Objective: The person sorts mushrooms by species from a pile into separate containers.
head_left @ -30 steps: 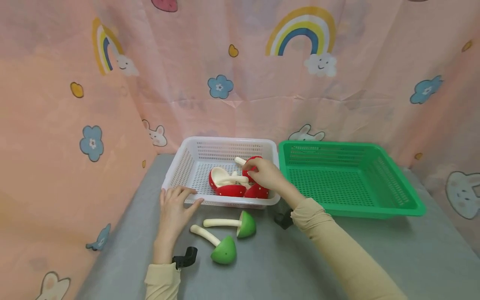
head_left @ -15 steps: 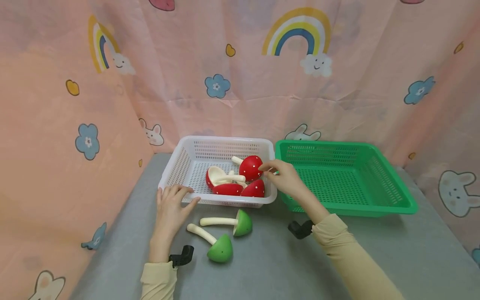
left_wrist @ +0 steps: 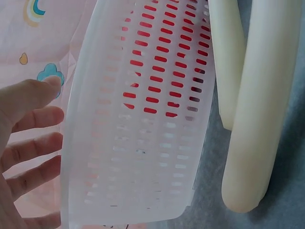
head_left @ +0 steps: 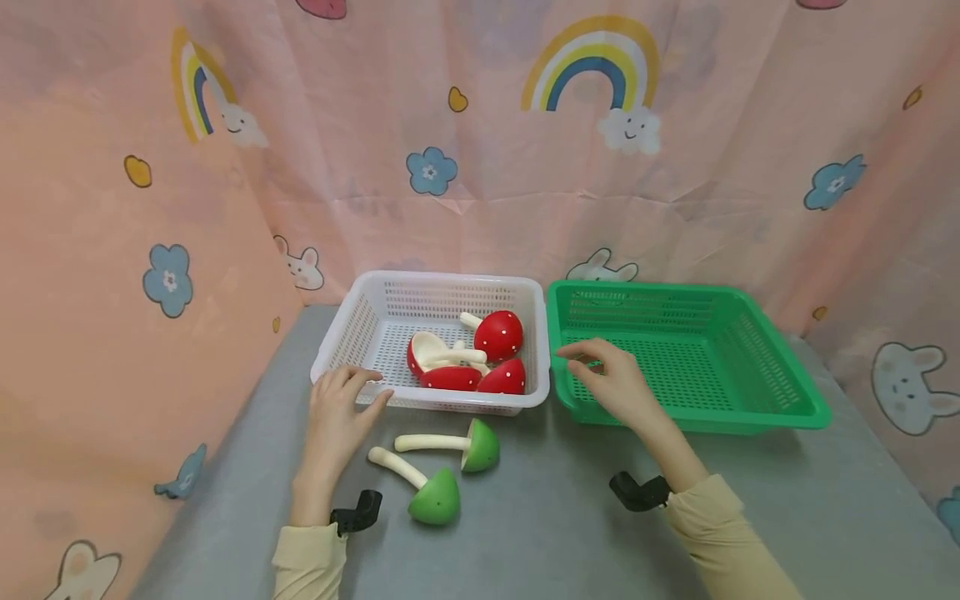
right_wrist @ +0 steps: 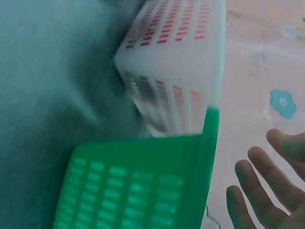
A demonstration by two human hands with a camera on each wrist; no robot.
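Note:
Several red toy mushrooms with white dots point(head_left: 498, 335) and cream stems lie in the right part of the white basket point(head_left: 330, 346). My left hand point(head_left: 336, 417) is at that basket's front left rim with fingers extended. In the left wrist view its fingers point(left_wrist: 38, 145) are close beside the rim and hold nothing. My right hand point(head_left: 618, 383) hovers over the left front part of the green basket point(head_left: 813, 412), empty, with thumb and fingers apart. Two green toy mushrooms point(head_left: 435, 498) lie on their sides on the table in front of the white basket, stems to the left.
Both baskets stand side by side on a grey table point(head_left: 540, 525), their neighbouring rims very close. A pink printed curtain point(head_left: 495, 225) hangs behind and to the left. A black wrist mount point(head_left: 358, 512) sits on each forearm.
My right hand has drawn away from the red mushroom at the back right of the white basket. It has moved right, over the green basket's edge. My left hand has stayed at the rim.

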